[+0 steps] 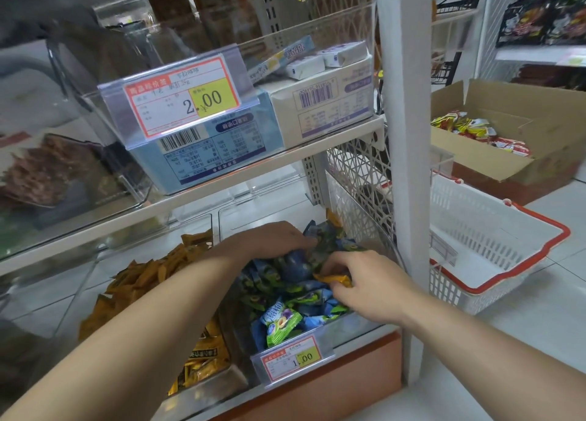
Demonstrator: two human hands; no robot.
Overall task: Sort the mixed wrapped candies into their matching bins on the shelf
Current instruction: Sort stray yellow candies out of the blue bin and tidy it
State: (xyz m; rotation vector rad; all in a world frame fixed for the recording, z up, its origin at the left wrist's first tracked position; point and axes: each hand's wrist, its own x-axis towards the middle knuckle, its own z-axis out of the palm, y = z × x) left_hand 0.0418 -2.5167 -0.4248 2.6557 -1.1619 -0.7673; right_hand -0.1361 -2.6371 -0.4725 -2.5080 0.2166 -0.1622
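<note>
Right hand: the right hand (364,282) is pinching a small orange wrapped candy (333,279) between its thumb and curled fingertips, right at the top of the blue-and-green pile.
Left hand: the left hand (272,238) is reaching palm down into the same bin, with its fingertips buried among the wrappers. Whether it is gripping anything cannot be told.
Right bin: the clear plastic right bin (358,324) on the lowest shelf is holding the blue-and-green wrapped candies (282,322). A red-bordered price tag (291,357) is hanging on its front.
Left bin: the clear plastic left bin (226,377) just beside it is holding orange-yellow wrapped candies (149,278), and the left forearm is crossing above them.
Floor: a white plastic basket with a red rim (494,239) is sitting to the right of the white shelf post (409,167).
</note>
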